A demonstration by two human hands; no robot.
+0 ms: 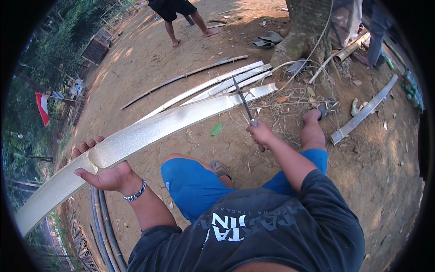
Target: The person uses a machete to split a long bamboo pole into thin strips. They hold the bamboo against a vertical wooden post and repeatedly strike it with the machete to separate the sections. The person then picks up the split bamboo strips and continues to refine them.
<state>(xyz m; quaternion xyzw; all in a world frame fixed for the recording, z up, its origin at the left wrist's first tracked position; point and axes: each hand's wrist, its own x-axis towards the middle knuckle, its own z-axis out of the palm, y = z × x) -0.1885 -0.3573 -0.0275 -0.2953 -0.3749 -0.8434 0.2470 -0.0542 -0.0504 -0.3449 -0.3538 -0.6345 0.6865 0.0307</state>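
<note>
Pale split bamboo (154, 127), long and broad with its inner face up, slants from the lower left edge of the view to the middle, in front of the seated person. The left hand (111, 177), a chain bracelet (135, 192) at its wrist, grips it from beneath near a node, thumb along the near edge and fingertips showing past the far one. The right hand (260, 134) is closed around the handle of a long, narrow knife (244, 102), whose blade crosses the strip near its far end; whether the edge touches it cannot be told.

Beyond, several narrower strips (229, 85) lie side by side on the bare soil, and a dark, thin pole (215, 63) lies past them. Nearer, a green leaf (216, 129) rests on the ground. Another person's bare legs (199, 22) stand farther off, left of a thick tree trunk (308, 20).
</note>
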